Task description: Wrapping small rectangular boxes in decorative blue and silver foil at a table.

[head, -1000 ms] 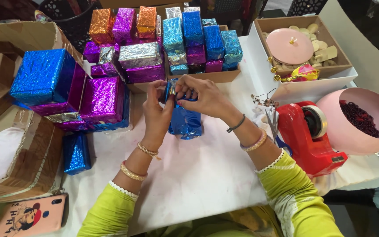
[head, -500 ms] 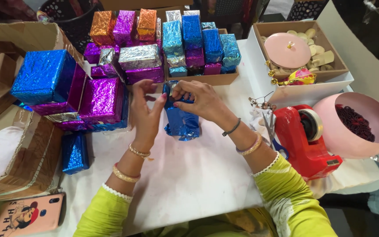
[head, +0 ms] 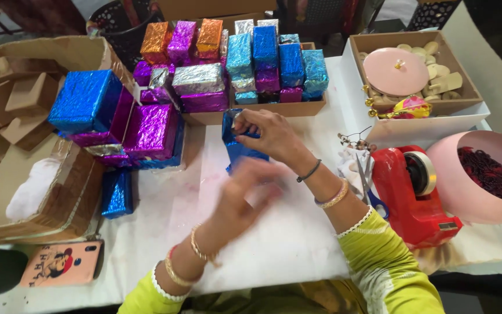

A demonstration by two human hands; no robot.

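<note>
My right hand [head: 269, 135] grips the top of a small box wrapped in shiny blue foil [head: 240, 152], which stands upright on the white table cover [head: 164, 232]. My left hand [head: 250, 193] is blurred by motion. It hangs just below and in front of the box, off it, fingers apart and nothing seen in them. Both wrists wear bangles, and the sleeves are yellow-green.
A red tape dispenser [head: 413, 195] and scissors [head: 368, 183] lie right of the box, beside a pink bowl [head: 454, 174] of dark red bits. Foil-wrapped boxes fill a tray [head: 262, 109] behind and stack at left [head: 146, 128]. Open cardboard box [head: 59, 200], phone [head: 59, 263] at left.
My left hand has let go of the blue box and dropped back toward me. My right hand still holds the box, now alone.
</note>
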